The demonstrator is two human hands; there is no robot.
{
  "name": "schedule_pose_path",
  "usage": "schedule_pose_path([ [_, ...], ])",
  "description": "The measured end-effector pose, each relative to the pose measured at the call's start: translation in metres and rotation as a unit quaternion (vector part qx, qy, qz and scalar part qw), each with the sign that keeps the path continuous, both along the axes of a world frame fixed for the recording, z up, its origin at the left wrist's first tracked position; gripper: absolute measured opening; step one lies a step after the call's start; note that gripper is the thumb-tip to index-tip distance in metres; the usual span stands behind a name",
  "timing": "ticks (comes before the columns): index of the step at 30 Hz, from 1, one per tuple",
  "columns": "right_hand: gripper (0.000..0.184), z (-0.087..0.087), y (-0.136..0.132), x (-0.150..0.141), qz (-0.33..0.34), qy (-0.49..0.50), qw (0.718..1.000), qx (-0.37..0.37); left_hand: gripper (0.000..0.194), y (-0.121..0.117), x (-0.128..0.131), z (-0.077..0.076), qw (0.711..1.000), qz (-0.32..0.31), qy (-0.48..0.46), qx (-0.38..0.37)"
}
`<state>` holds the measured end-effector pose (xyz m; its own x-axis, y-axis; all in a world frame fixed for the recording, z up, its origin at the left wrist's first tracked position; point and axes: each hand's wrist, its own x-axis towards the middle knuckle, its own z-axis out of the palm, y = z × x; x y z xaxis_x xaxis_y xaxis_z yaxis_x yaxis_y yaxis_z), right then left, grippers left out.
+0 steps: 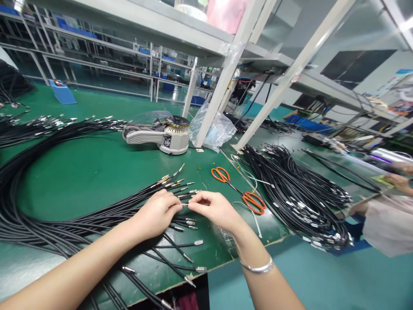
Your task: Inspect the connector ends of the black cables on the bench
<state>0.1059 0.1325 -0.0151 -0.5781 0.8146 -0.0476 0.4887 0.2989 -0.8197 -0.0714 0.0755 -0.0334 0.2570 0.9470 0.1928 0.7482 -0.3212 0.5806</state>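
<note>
A metal-tipped cable end (184,205) sits between the person's hands, low and just left of centre in the frame, above a green work mat (64,185). The left hand (157,214) has its fingers pressed together and curled, their tips closing on the cable end from the left. The right hand (214,210) comes in from the other side, thumb and forefinger pinching the same small metal tip, the other fingers gathered close behind them. A silver bangle (257,267) circles the right wrist.

Around the hands, a bundle of black cables (80,219) fans across the mat, its metal ends splayed just above and below the hands, and the cable runs sweep off toward the left edge. Orange-handled scissors (221,174) lie to the right of the hands, beside a large coil of black cables (297,198) at right of frame. Farther up sit a beige tape dispenser (161,137) and a clear plastic bag (214,128), between white shelf posts. At the right edge, a co-worker's hands (398,183) and pale sleeve (389,226) show, working over the bench
</note>
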Motion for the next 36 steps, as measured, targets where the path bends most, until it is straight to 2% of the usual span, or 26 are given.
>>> schedule_pose_path([
  [7, 0.014, 0.003, -0.012, -0.002, -0.013, 0.040, 0.999, -0.015, 0.022, -0.003, 0.001, 0.005, 0.998, -0.003, -0.054, -0.041],
  [15, 0.013, 0.001, -0.022, -0.004, -0.031, 0.056, 0.998, -0.016, 0.021, -0.008, 0.008, 0.008, 0.999, 0.003, -0.042, -0.029],
  [21, 0.023, 0.008, -0.020, 0.024, 0.006, 0.036, 0.999, -0.039, 0.024, -0.014, 0.000, 0.017, 0.995, -0.100, -0.003, -0.029],
  [23, 0.022, 0.003, -0.019, 0.033, -0.019, 0.013, 1.000, -0.015, 0.025, -0.017, -0.005, 0.014, 0.993, -0.111, 0.022, -0.033],
  [25, 0.020, -0.007, -0.019, 0.036, -0.035, -0.019, 0.998, 0.040, 0.027, -0.018, -0.009, 0.008, 0.995, -0.094, 0.034, -0.029],
  [29, 0.022, -0.023, -0.023, 0.031, 0.001, -0.072, 0.988, 0.133, 0.030, -0.016, -0.009, -0.004, 0.996, -0.068, 0.059, 0.000],
  [33, 0.018, -0.025, -0.026, 0.029, 0.020, -0.108, 0.980, 0.164, 0.032, -0.012, -0.001, -0.007, 0.992, -0.078, 0.098, 0.013],
  [36, 0.014, -0.021, -0.026, 0.032, 0.030, -0.115, 0.979, 0.168, 0.030, -0.011, 0.003, -0.006, 0.991, -0.102, 0.091, 0.005],
])
